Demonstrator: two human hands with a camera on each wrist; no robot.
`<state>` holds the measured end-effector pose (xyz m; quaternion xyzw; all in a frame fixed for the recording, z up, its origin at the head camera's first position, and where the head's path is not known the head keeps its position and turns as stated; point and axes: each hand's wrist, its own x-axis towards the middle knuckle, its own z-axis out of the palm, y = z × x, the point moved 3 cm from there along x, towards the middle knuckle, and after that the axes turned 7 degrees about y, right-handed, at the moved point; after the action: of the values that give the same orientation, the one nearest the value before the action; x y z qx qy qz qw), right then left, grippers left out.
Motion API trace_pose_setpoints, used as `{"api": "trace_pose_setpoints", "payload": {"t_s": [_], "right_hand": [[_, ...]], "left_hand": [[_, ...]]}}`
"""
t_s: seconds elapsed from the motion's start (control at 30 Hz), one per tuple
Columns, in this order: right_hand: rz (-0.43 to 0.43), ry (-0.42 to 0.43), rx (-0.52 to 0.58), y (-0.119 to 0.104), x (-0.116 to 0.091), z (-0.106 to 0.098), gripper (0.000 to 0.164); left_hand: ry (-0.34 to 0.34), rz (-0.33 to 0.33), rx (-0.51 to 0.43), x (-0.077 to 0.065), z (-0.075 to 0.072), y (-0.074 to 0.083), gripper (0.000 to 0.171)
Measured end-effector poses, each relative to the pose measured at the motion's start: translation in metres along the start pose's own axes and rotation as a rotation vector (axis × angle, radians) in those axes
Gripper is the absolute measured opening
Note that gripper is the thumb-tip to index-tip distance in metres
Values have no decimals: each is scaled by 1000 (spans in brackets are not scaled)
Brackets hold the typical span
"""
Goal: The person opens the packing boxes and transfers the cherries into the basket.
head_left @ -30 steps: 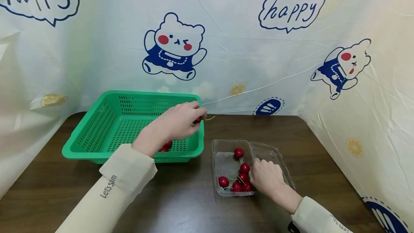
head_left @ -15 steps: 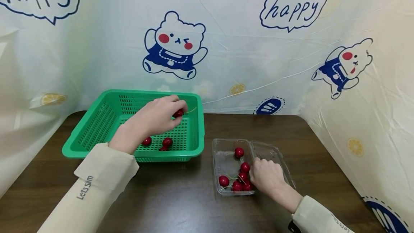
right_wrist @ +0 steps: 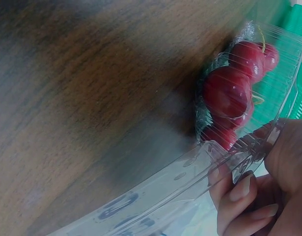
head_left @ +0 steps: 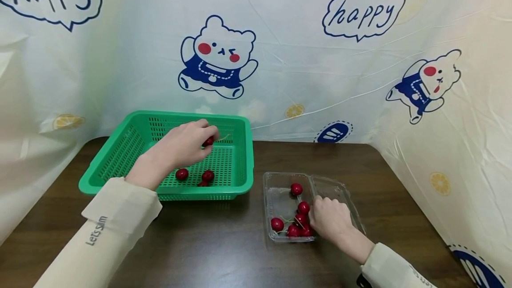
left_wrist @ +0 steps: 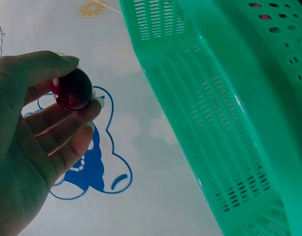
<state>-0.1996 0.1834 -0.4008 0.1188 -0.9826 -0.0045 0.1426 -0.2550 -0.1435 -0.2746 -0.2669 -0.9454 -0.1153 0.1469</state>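
Note:
A dark red cherry (left_wrist: 73,89) with a thin stem is pinched between the thumb and fingers of my left hand (head_left: 186,143), above the green plastic basket (head_left: 245,159). Inside that basket, a cherry (head_left: 182,174) lies apart from a pair of cherries (head_left: 207,176) near the front wall. My right hand (head_left: 330,218) grips the hinge edge of a clear plastic clamshell box (head_left: 276,194); the right wrist view shows fingers (right_wrist: 235,192) curled round that edge. Several cherries (right_wrist: 227,92) with stems are in the box, mostly bunched beside the right hand.
The box's lid (head_left: 336,190) lies folded out to the right on the dark wooden table (head_left: 224,252). Behind the table hangs a pale printed curtain (head_left: 280,70), which also runs along both sides.
My left hand has moved left with the cherry, from the basket's right rim to over its middle. More of the cherries in the basket now show. The right hand keeps its grip in place.

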Motion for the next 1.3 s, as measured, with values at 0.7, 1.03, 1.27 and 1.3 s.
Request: {"api": "trace_pose_setpoints", "payload": {"t_s": [0.7, 1.03, 1.27, 1.3], "right_hand": [[-3, -2, -8, -1, 0, 0, 29], [4, -1, -8, -1, 0, 1, 29], [7, 0, -14, -1, 0, 0, 28], [7, 0, -12, -1, 0, 0, 28]], "left_hand": [[-92, -58, 9, -18, 34, -38, 9], [-137, -95, -4, -28, 50, -52, 10], [-184, -110, -31, -30, 59, -56, 11], [-189, -115, -36, -31, 60, -57, 11]]}}
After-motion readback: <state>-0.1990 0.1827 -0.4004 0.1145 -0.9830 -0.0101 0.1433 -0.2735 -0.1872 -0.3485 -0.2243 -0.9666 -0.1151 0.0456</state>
